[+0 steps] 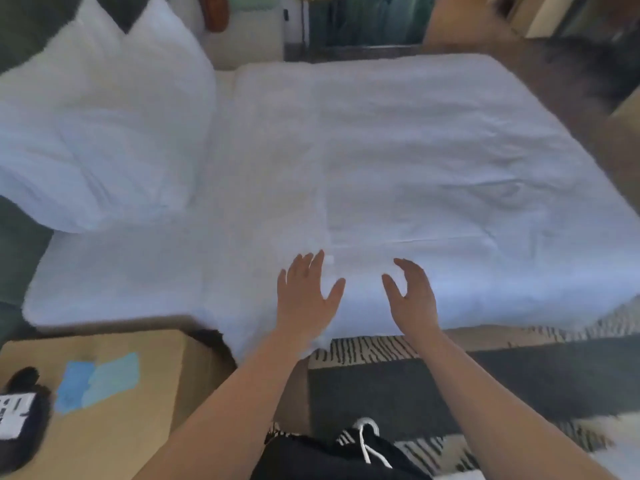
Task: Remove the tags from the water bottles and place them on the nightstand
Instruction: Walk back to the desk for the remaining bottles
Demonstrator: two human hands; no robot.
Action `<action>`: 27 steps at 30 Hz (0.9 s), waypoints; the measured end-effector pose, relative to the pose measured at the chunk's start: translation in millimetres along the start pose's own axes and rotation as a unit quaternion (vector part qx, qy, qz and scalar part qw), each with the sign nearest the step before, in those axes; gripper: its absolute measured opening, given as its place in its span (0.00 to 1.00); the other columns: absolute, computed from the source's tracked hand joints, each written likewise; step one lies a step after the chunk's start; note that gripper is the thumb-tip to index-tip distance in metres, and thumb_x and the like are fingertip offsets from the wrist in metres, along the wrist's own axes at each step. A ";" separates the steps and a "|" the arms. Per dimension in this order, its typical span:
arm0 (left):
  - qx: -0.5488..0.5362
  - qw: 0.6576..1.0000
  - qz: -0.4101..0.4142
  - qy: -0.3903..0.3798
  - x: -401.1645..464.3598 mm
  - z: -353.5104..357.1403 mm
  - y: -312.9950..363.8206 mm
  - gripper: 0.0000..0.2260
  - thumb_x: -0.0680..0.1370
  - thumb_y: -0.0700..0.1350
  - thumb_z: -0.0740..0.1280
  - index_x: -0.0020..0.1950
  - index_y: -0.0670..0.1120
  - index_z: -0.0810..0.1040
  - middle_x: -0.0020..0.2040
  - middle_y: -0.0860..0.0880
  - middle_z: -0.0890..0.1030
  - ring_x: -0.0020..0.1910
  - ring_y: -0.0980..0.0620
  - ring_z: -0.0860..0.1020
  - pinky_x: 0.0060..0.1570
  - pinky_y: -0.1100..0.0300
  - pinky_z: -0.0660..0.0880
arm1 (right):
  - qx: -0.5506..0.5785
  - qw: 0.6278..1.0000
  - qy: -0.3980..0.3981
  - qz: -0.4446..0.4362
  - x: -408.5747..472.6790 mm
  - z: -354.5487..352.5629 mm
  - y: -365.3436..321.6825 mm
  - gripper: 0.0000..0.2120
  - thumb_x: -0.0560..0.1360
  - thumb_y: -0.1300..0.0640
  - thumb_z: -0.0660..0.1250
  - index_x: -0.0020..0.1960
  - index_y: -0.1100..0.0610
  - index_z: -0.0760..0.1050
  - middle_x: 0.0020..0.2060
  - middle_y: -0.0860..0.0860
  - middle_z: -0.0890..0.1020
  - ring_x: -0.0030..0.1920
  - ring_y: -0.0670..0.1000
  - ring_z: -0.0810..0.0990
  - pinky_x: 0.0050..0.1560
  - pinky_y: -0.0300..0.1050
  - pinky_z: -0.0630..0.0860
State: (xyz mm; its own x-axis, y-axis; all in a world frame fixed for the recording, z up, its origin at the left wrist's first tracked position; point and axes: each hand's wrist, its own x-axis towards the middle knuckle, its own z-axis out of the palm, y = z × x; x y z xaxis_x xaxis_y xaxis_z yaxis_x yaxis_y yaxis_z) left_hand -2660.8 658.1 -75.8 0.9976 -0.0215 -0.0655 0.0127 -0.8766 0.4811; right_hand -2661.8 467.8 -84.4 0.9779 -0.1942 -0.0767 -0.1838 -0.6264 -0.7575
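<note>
- Head view: the frame is motion-blurred throughout; fine detail is unreliable.
- Left hand: extended over the near edge of the bed, back of the hand up, fingers straight and spread, thumb out to the side. It holds nothing. Contact with the bedding cannot be confirmed.
- Right hand: extended beside the left, well apart from it, fingers loosely curved with the thumb separated. It holds nothing; nothing lies between fingers and thumb.
- Both forearms are bare and reach forward from the bottom of the frame.
- Bed: white cover, lightly creased, filling the centre and right of the view. Two white pillows stand stacked at the left end.
- Nightstand: light wooden top at lower left, just beside the near corner of the bed.
- Two light blue paper pieces lie flat on the nightstand, side by side and overlapping at their inner edges. Whether these are the tags cannot be told from the blur.
- A dark object with a white printed label sits at the nightstand's left edge, partly cut off by the frame; its identity is unclear.
- Water bottles: none can be made out anywhere in this view.
- Floor: patterned carpet with dark stripes on a pale ground runs along the bed's near side.
- Person's dark garment with a white drawstring shows at bottom centre.
</note>
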 end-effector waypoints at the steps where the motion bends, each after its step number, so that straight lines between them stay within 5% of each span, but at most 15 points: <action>1: 0.005 0.999 0.030 -0.020 7.5 11.5 27.6 0.30 0.80 0.63 0.51 0.79 0.52 0.52 0.79 0.50 0.56 0.78 0.50 0.50 0.76 0.47 0.47 | 0.001 0.999 0.026 0.024 0.1 -23.7 18.6 0.22 0.79 0.46 0.60 0.71 0.50 0.66 0.71 0.49 0.68 0.70 0.50 0.67 0.68 0.48 0.66; 6: 0.047 0.976 0.177 -0.116 27.0 82.8 160.7 0.30 0.80 0.64 0.50 0.79 0.53 0.52 0.80 0.50 0.54 0.79 0.49 0.49 0.76 0.47 0.43 | 0.006 0.978 0.152 0.145 -22.1 -139.4 111.8 0.22 0.79 0.46 0.60 0.71 0.51 0.66 0.70 0.50 0.68 0.68 0.53 0.69 0.66 0.52 0.70; 15: 0.067 0.887 0.398 -0.223 24.8 191.6 344.8 0.29 0.79 0.64 0.53 0.77 0.54 0.55 0.79 0.51 0.56 0.78 0.49 0.52 0.75 0.43 0.46 | 0.057 0.877 0.337 0.337 -88.0 -256.0 220.5 0.22 0.79 0.47 0.60 0.71 0.51 0.66 0.70 0.50 0.68 0.69 0.52 0.68 0.68 0.55 0.69; 22: 0.064 0.838 0.478 -0.254 50.4 259.0 444.3 0.30 0.78 0.64 0.54 0.77 0.52 0.58 0.78 0.50 0.60 0.77 0.48 0.55 0.75 0.42 0.51 | 0.053 0.826 0.390 0.403 -76.9 -303.6 274.5 0.21 0.79 0.47 0.60 0.71 0.51 0.67 0.70 0.49 0.69 0.68 0.51 0.69 0.61 0.41 0.67; 27: 0.081 0.812 0.512 -0.270 93.8 302.0 517.1 0.31 0.77 0.66 0.53 0.77 0.53 0.56 0.78 0.50 0.58 0.77 0.48 0.55 0.74 0.41 0.52 | 0.061 0.797 0.424 0.426 -24.1 -355.5 315.5 0.21 0.79 0.47 0.60 0.71 0.51 0.67 0.71 0.50 0.68 0.68 0.52 0.69 0.66 0.48 0.69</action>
State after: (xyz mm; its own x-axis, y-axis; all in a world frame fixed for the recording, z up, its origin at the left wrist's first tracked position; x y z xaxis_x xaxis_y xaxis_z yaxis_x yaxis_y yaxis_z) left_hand -2581.1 57.6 -97.1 0.3045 -0.9474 -0.0983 -0.8569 -0.3175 0.4061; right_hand -2778.6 6.5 -91.1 0.0761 -0.9825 -0.1701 -0.6843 0.0726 -0.7256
